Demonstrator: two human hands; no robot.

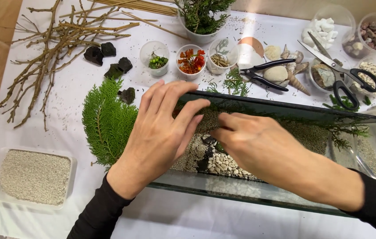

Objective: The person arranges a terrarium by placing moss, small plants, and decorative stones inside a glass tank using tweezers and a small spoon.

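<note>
Both hands reach palm-down into a long glass tank on the white-covered table. The left hand lies flat with fingers stretched together toward the far rim, gripping nothing that shows. The right hand comes in from the right, its fingertips bunched and pointing left just above the tank floor; whether they pinch anything cannot be told. The tank holds pale sand, a patch of small white pebbles right beneath the right fingertips, a few dark stones beside them, and green sprigs along the far wall. To the near left, a shallow tray is filled with fine sand. Beyond the tank stand small cups of green buds, red petals and dry twigs, plus bowls of white stones and mixed gravel at far right. A cypress frond lies just left of the left hand.
</note>
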